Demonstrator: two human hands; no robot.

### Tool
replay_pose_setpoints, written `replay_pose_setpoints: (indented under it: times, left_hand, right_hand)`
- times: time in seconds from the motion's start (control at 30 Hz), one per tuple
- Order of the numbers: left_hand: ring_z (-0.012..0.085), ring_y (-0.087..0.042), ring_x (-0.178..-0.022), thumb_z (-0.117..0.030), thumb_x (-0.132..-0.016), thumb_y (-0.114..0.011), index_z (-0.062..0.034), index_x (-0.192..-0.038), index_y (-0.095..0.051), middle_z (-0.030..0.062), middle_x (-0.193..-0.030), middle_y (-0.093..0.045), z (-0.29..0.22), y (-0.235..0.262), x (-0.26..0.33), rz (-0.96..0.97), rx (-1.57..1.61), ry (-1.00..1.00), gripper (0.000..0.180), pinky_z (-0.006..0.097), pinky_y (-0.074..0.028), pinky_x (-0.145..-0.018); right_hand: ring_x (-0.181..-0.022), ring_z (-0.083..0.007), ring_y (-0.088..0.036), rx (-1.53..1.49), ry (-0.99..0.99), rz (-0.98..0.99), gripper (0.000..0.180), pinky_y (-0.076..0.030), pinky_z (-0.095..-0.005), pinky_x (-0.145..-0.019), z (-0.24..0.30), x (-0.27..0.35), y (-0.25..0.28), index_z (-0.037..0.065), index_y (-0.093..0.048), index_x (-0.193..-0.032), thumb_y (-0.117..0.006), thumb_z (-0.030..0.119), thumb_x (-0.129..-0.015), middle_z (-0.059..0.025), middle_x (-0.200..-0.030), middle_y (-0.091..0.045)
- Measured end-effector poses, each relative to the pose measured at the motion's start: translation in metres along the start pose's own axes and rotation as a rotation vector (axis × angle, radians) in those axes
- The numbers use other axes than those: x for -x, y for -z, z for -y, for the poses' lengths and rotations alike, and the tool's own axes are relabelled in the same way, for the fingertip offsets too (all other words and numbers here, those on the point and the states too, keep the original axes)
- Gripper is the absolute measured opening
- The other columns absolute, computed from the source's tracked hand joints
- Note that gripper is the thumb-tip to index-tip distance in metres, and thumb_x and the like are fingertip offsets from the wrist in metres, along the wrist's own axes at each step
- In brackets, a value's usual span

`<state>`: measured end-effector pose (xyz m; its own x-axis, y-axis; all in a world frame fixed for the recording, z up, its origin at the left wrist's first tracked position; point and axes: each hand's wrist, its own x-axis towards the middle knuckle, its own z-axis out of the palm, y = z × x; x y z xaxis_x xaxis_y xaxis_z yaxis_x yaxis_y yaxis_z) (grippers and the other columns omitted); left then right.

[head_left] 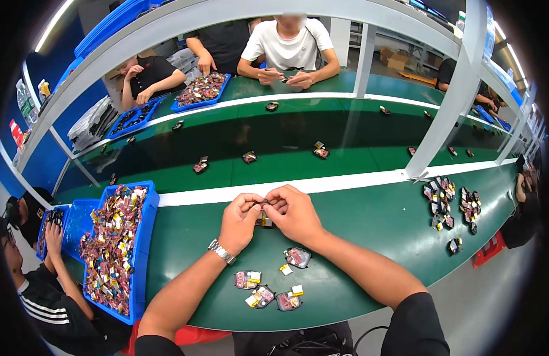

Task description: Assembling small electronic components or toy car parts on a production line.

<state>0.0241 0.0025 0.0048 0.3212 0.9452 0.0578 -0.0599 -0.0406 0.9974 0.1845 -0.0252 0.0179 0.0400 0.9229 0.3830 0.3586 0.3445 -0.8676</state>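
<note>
Right now, label by label:

Left hand grip: the left hand (239, 222) is curled, thumb and forefinger pinched on a thin dark strip that runs across to the other hand; a metal wristwatch (221, 251) sits on its wrist.
Right hand grip: the right hand (295, 213) is closed too, its fingertips meeting the left hand's over the same small part (263, 221).
Small part: it lies between the two hands, just above the green worktop (375, 225), partly under the thumbs; a bit of yellow and dark shows below the fingers.
Hard to make out: the part's shape is mostly covered by the fingers, so whether the strip is joined to it or separate cannot be told.
Finished pieces: four small dark-rimmed red pieces (268, 285) with yellow tabs lie on the worktop just below the hands, between the forearms.
Blue bin: a blue bin (147, 237) heaped with like pieces stands well to the left, its lower end cut off by a neighbour's arm.
Right pile: a loose pile (452, 204) of pieces lies well to the right.
Belt: a dark green belt (286, 136) beyond the white strip carries scattered pieces.
Others: people sit across the belt and at both sides.
</note>
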Motion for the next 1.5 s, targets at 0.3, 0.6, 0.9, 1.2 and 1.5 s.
replay_pose_setpoints:
  times: [0.3, 0.6, 0.9, 1.2, 1.5]
  left_hand:
    - [0.0122, -0.063, -0.096, -0.005, -0.097, -0.053, -0.0030, -0.122, -0.051, 0.0104, -0.114, -0.065, 0.002, 0.002, 0.000, 0.077, 0.006, -0.023, 0.026, 0.029, -0.054, -0.080]
    - [0.0235, -0.064, -0.107, -0.005, -0.094, -0.053, -0.0005, -0.132, -0.045, 0.0188, -0.131, -0.056, -0.001, 0.002, -0.003, 0.184, 0.057, -0.002, 0.038, 0.034, -0.054, -0.090]
    - [0.0179, -0.065, -0.104, -0.002, -0.094, -0.052, 0.0016, -0.121, -0.054, 0.0144, -0.121, -0.062, 0.003, 0.003, -0.002, 0.233, 0.013, -0.014, 0.027, 0.029, -0.053, -0.087]
    - [0.0188, -0.066, -0.102, -0.002, -0.093, -0.056, 0.0017, -0.118, -0.055, 0.0156, -0.119, -0.064, 0.006, 0.002, -0.007, 0.240, 0.018, -0.024, 0.025, 0.030, -0.054, -0.087]
    - [0.0224, -0.066, -0.097, -0.028, -0.103, -0.048, 0.0037, -0.125, -0.051, 0.0160, -0.117, -0.064, -0.008, 0.024, -0.007, 0.240, 0.342, 0.227, 0.039, 0.032, -0.055, -0.081]
  right_hand:
    - [-0.075, -0.0090, -0.064, -0.060, -0.049, 0.046, 0.013, -0.055, -0.0232, -0.069, -0.005, -0.006, 0.009, -0.003, -0.063, -0.095, -0.069, 0.002, -0.085, -0.0057, -0.087, -0.065]
    - [-0.070, -0.0135, -0.067, 0.132, -0.308, -0.519, 0.018, -0.054, -0.0274, -0.066, -0.124, -0.076, 0.164, 0.000, -0.069, -0.092, -0.074, 0.012, -0.080, -0.0078, -0.082, -0.071]
    - [-0.088, -0.0298, -0.061, 0.866, 0.022, -0.606, 0.028, -0.049, -0.0425, -0.079, -0.121, -0.075, 0.177, 0.001, -0.067, -0.098, -0.075, 0.017, -0.076, -0.0128, -0.093, -0.067]
    - [-0.104, -0.0277, -0.053, 0.924, -0.133, -0.223, 0.045, -0.040, -0.0410, -0.089, -0.094, -0.077, 0.142, 0.010, -0.064, -0.113, -0.080, 0.020, -0.073, -0.0070, -0.100, -0.068]
    - [-0.105, -0.0270, -0.054, 0.312, 0.219, 0.229, 0.048, -0.047, -0.0366, -0.090, -0.008, -0.040, 0.076, 0.010, -0.061, -0.113, -0.081, 0.007, -0.069, -0.0060, -0.108, -0.064]
